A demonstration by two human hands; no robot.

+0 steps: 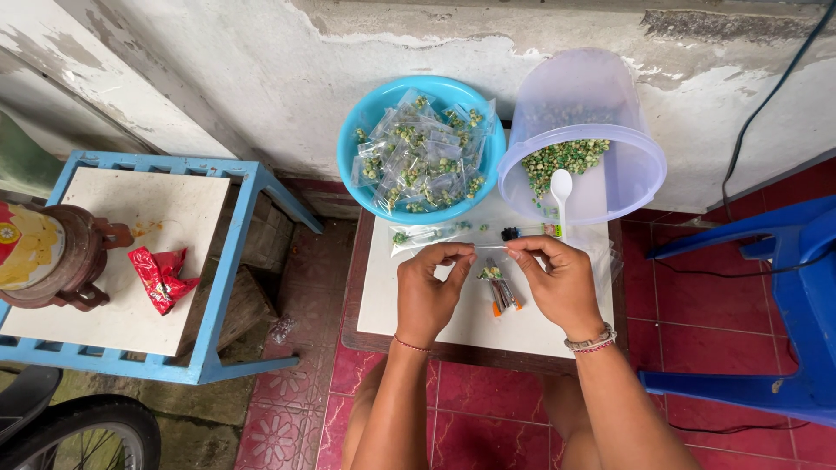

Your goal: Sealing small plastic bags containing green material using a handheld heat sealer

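My left hand (429,292) and my right hand (559,280) pinch the top edge of one small clear plastic bag (494,271) between them, held above a small white table (383,296). The bag hangs down with a few green peas in it. Under it lie two orange lighters (503,298). Behind my hands a blue bowl (361,117) holds several filled clear packets. A tilted clear plastic tub (582,87) holds loose green peas and a white spoon (560,193).
A filled packet (418,235) and a dark comb-like tool (525,232) lie on the small table. At left stands a blue-framed table (218,287) with a red wrapper (160,277) and a brown pot (52,257). A blue plastic chair (784,305) stands at right.
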